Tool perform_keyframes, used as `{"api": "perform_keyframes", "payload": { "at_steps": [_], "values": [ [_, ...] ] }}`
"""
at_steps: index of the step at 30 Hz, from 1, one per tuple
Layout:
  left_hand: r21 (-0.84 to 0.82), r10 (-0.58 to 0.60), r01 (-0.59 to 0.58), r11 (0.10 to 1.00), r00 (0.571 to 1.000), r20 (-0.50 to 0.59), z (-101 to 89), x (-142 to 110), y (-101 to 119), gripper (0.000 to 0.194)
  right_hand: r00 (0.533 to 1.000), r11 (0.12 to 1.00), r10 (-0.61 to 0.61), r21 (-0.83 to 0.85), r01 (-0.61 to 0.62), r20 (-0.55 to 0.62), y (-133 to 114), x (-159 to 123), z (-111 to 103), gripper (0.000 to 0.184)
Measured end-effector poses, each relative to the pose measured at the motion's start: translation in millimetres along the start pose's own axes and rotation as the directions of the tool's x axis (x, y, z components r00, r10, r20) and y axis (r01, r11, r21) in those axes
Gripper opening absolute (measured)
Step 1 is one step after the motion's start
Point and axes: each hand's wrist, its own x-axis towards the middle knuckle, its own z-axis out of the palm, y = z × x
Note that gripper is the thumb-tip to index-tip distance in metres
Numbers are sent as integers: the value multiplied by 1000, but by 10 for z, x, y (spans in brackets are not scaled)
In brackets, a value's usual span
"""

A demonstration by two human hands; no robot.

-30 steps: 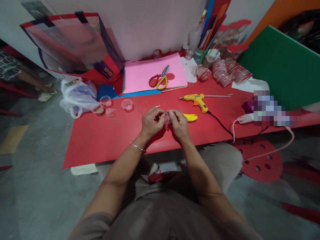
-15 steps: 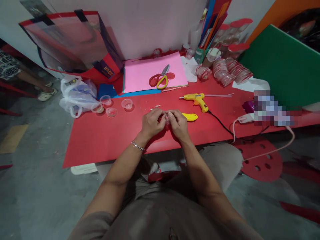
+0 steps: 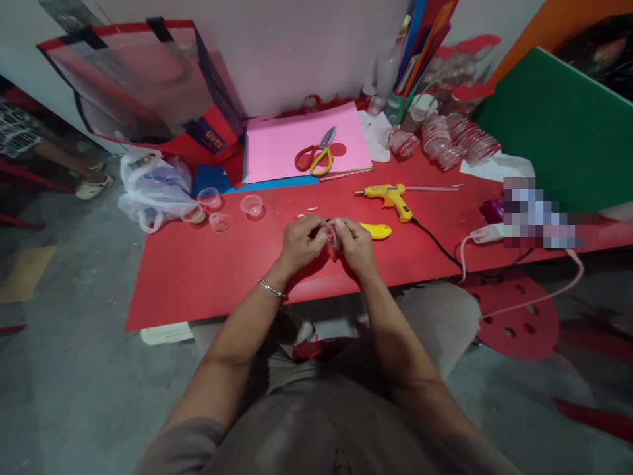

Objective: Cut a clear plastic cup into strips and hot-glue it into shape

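Between my two hands is a small clear plastic cup [image 3: 332, 243], tilted, its rim pinched from both sides. My left hand [image 3: 302, 239] grips it with thumb and fingers on the left. On the right, the thumb and fingers of my right hand [image 3: 355, 245] close on the same cup. Part of the cup is hidden by my fingers. A yellow-handled cutter [image 3: 376, 231] lies just past my right hand. Beyond it rests a yellow glue gun [image 3: 388, 196] with a clear glue stick in its back. Small white scraps [image 3: 311, 210] lie beyond my left hand.
Several clear cups, one of them a clear cup [image 3: 252, 206], stand left beside a white plastic bag [image 3: 153, 188]. Scissors [image 3: 319, 153] lie on pink paper [image 3: 277, 145]. Stacked cups [image 3: 440, 142] and a green board [image 3: 554, 132] stand back right. A cord [image 3: 440, 244] runs to a power strip [image 3: 487, 234].
The cup has turned a little between my fingers, so more of its rim and side shows. My right hand has shifted slightly; the things on the table stay where they were.
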Motion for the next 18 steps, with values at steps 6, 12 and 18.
{"api": "perform_keyframes", "payload": {
  "at_steps": [6, 12, 18],
  "values": [
    [-249, -184, 193, 949, 981, 56, -35, 40, 67, 17, 994, 987, 105, 121, -106, 14, -63, 5, 8, 49],
    [-413, -281, 302, 860, 953, 110, -56, 61, 88, 14, 984, 961, 172, 211, -179, 48, -115, 8, 22, 51],
    [-549, -352, 404, 732, 914, 203, -47, 50, 29, 13, 974, 943, 215, 244, -225, 65, -102, 8, 8, 50]
  ]
}}
